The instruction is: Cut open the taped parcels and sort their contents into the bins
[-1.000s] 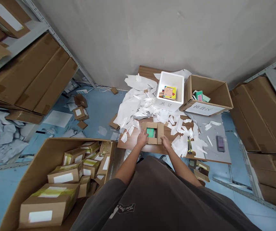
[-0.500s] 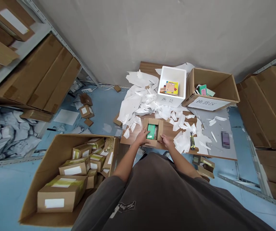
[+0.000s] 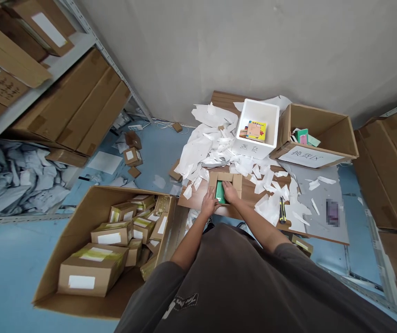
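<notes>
Open brown cardboard box (image 3: 237, 182).
My left hand (image 3: 210, 203) at its edge, right hand (image 3: 231, 191) at green rectangular pack (image 3: 220, 193) inside; grip closure I cannot tell.

This looks like a parcel storeroom or warehouse packing corner. A metal rack (image 3: 74, 52) carrying brown cartons (image 3: 75, 104) stands at ten o'clock, crumpled grey packaging (image 3: 28, 178) lies heaped at nine, and a big open carton (image 3: 76, 224) holds taped, labelled parcels (image 3: 92, 268) at eight. On the wooden surface (image 3: 248, 192), torn white paper (image 3: 215, 134) surrounds handwritten-marked boxes (image 3: 253, 149) at two o'clock; more stacked cartons (image 3: 394, 171) fill three.
</notes>
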Demonstrator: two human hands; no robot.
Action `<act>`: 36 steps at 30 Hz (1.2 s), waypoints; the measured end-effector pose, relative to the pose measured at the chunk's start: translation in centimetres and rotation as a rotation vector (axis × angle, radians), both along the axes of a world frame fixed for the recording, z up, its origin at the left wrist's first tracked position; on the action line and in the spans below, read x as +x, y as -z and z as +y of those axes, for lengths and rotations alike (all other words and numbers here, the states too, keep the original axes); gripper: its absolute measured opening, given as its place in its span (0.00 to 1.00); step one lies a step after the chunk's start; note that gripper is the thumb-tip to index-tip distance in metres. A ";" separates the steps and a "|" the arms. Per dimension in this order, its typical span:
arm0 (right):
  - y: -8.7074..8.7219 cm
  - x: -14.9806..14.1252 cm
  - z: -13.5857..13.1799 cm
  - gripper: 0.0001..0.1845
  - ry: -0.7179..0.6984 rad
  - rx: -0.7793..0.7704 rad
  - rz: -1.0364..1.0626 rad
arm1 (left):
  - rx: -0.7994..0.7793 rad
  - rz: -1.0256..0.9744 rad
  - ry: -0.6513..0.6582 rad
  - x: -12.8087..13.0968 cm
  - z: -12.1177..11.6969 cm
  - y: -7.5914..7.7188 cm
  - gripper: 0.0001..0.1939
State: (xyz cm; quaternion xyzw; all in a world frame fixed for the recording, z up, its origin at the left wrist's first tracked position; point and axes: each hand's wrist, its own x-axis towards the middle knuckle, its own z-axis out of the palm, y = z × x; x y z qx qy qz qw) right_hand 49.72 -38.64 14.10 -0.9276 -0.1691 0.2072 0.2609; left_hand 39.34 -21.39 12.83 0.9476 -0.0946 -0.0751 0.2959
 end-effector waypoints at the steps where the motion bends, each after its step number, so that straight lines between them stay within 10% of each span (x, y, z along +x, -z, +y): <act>1: 0.1 -0.2 0.4 0.40 -0.024 0.008 -0.027 | 0.005 -0.008 -0.019 -0.3 0.5 0.0 0.07; 9: -0.5 3.7 5.3 0.48 -0.119 -0.111 -0.090 | 0.008 0.054 -0.050 -0.9 5.3 0.5 0.08; 17: -0.4 2.0 7.6 0.31 0.102 -0.114 -0.032 | -0.091 -0.002 -0.116 -1.2 3.9 1.2 0.07; 25: 3.0 1.3 11.4 0.64 0.320 -0.331 0.311 | -0.188 0.022 -0.114 -1.0 4.6 2.1 0.08; 36: 2.1 1.3 11.5 0.70 0.429 -0.167 0.216 | -0.158 0.113 -0.234 -1.2 3.8 1.7 0.09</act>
